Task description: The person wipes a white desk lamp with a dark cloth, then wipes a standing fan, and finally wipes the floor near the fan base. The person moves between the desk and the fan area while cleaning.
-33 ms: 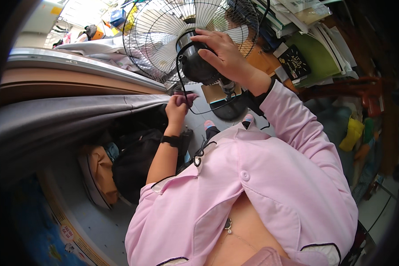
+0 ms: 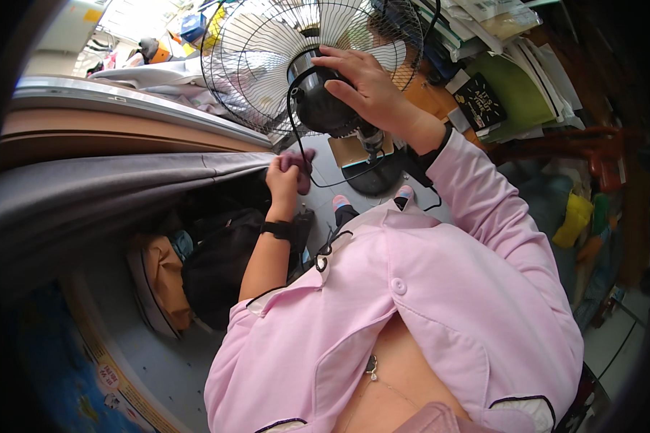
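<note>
A fan [image 2: 323, 105] with a black wire cage [image 2: 204, 66], pale blades [image 2: 337, 18] and a glossy black motor housing [image 2: 318, 90] stands far in the scene, back facing near, on a dark round base [image 2: 368, 180]. Left of the base, a crumpled mauve cloth [image 2: 303, 177] hangs bunched from the left hand's fingers [image 2: 291, 172].

At the top of the frame, the fan housing [image 2: 326, 105] is black and its blades [image 2: 269, 56] whitish; left of centre, the cloth [image 2: 301, 180] is dusky mauve; the jacket [image 2: 455, 289] across the lower middle is plain pale pink, the curtain [image 2: 123, 184] at left grey, the bag [image 2: 220, 270] below it black; at upper right, a black cover [image 2: 479, 101] bears gold marks
</note>
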### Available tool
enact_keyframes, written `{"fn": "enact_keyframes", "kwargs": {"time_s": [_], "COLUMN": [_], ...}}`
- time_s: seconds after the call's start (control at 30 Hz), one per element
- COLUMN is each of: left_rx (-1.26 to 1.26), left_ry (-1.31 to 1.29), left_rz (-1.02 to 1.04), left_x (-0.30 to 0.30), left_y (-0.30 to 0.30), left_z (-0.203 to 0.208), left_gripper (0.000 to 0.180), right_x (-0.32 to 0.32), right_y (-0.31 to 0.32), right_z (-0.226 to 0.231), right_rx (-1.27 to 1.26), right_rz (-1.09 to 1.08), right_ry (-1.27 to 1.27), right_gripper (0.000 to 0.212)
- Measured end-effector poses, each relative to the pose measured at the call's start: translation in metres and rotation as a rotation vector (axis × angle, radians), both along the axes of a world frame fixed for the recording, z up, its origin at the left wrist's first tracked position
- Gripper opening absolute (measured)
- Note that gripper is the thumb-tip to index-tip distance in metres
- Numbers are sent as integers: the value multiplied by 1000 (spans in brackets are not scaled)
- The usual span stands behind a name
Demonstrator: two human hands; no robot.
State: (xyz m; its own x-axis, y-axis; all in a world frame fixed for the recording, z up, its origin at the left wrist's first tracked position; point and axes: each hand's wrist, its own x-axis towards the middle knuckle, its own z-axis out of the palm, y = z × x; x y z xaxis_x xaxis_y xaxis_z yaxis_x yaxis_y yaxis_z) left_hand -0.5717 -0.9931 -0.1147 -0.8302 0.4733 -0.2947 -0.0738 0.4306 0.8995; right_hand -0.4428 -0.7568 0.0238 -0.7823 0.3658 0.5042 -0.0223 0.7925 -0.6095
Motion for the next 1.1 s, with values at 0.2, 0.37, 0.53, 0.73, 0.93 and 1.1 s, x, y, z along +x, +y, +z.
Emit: {"fn": "enact_keyframes", "kwargs": {"time_s": [0.2,0.37,0.53,0.73,0.93,1.1], "left_rx": [494,575,436,640,480,622], "left_ry": [662,628,47,-311,-938,-930], "left_rz": [243,141,209,88,87,-97], "left_x": [40,49,29,34,90,115], "left_y": [28,76,70,30,34,55], "left_z": [80,107,54,8,45,111], "left_gripper": [35,34,30,10,23,37], "right_x": [10,18,50,83,87,101], "right_y": [21,28,36,21,-23,-23], "right_z": [-1,-4,-17,-42,-59,-62], "right_rx": [47,-110,-340,-612,-310,-292], "right_rz": [153,264,242,-31,276,337], "right_ry": [20,60,3,-82,-191,-134], "right_gripper": [52,53,51,24,42,58]}}
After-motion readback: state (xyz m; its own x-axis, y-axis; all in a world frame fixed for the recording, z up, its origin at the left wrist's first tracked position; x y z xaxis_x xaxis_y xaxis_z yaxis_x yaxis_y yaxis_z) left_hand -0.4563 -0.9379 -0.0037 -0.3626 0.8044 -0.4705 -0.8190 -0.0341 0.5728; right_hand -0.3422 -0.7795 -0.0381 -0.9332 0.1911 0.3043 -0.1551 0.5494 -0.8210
